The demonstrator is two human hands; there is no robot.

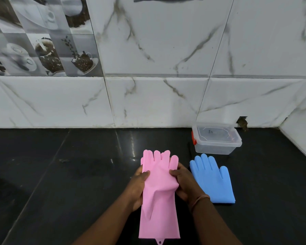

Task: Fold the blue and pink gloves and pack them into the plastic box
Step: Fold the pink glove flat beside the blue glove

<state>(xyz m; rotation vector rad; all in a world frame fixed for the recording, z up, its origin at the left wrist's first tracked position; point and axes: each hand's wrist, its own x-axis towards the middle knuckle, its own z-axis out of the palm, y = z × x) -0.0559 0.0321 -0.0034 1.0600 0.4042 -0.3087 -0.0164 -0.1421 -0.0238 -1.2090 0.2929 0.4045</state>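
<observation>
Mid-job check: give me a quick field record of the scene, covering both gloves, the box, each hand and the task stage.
pink glove: held at both edges, unfolded, fingers pointing toward the wall
blue glove: flat on the counter, unfolded, to the right of the pink one
plastic box: clear, lid on, red latch, behind the blue glove
left hand: gripping the pink glove's left edge
right hand: gripping its right edge
counter: dark and glossy
stage: neither glove is folded or packed

We see a dark glossy tabletop [60, 174] below, marble wall tiles [166, 50] above, coffee-print tiles [42, 36] upper left.
</observation>
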